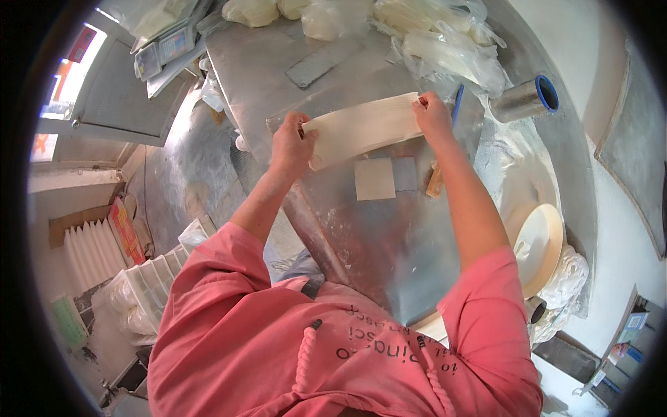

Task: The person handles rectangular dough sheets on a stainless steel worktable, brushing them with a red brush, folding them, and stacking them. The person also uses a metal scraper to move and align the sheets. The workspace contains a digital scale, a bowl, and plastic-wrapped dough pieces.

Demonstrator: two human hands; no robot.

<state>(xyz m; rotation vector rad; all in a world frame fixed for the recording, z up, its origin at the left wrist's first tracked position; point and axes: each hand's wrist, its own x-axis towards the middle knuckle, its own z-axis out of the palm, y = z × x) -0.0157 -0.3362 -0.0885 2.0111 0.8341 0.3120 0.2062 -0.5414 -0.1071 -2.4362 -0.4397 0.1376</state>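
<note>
A wide strip of pale dough point(365, 127) with fine lengthwise lines is stretched between my two hands above a metal-topped table point(365, 234). My left hand point(293, 142) pinches its left end, where the lower corner hangs down. At the other end, the upper right corner is gripped by my right hand point(433, 117). Below the strip, a flat cream square point(374, 179), perhaps dough, lies on the metal beside a bluish-grey square point(405, 174). A small wooden-looking block point(434, 180) rests near my right forearm.
Plastic bags of pale dough point(448, 52) crowd the far edge. A grey flat slab point(315, 68) lies before them. On the right are a steel cylinder with a blue rim point(523, 99), spread flour point(526, 156) and a round sieve point(539, 250). White crates point(156, 281) stand at lower left.
</note>
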